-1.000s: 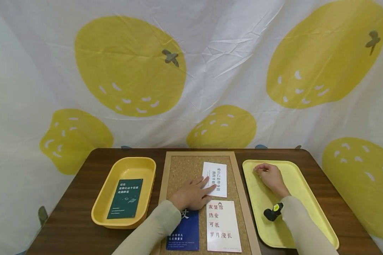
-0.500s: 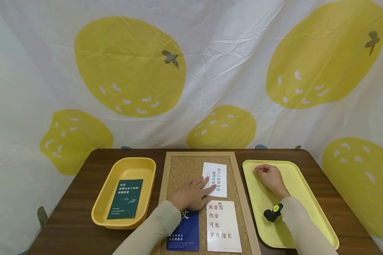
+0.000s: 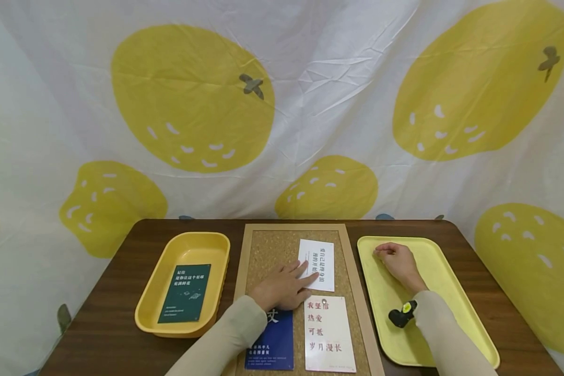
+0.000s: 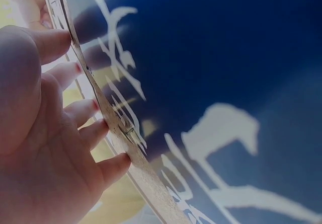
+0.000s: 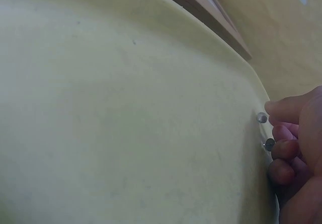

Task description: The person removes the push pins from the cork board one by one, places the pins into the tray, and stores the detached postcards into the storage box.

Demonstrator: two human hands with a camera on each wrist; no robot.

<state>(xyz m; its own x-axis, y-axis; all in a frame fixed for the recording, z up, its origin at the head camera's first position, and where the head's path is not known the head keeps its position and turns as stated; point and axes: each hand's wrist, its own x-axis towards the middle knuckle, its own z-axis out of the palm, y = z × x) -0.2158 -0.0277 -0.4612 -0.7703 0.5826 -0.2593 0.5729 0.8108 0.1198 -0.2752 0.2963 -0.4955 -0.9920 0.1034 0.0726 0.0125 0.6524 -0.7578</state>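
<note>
My left hand [image 3: 284,287] rests on a corkboard [image 3: 265,245], fingers spread over a white card [image 3: 324,250] with black characters. A blue card [image 3: 272,350] with white lettering lies partly under this hand and fills the left wrist view. At the far left corner of the yellow tray [image 3: 427,324], my right hand [image 3: 397,263] has its fingers bent. In the right wrist view a clear pin [image 5: 262,117] sits just off the thumb and index fingertips, and a darker metal pin [image 5: 269,144] lies against another fingertip. Whether either is pinched cannot be told.
A white card with red characters [image 3: 329,339], a pin near its top, lies on the board's near right. Left of the board stands a yellow-orange basin [image 3: 143,321] holding a dark green card [image 3: 185,292]. A lemon-print curtain [image 3: 301,115] hangs behind the table [image 3: 103,308].
</note>
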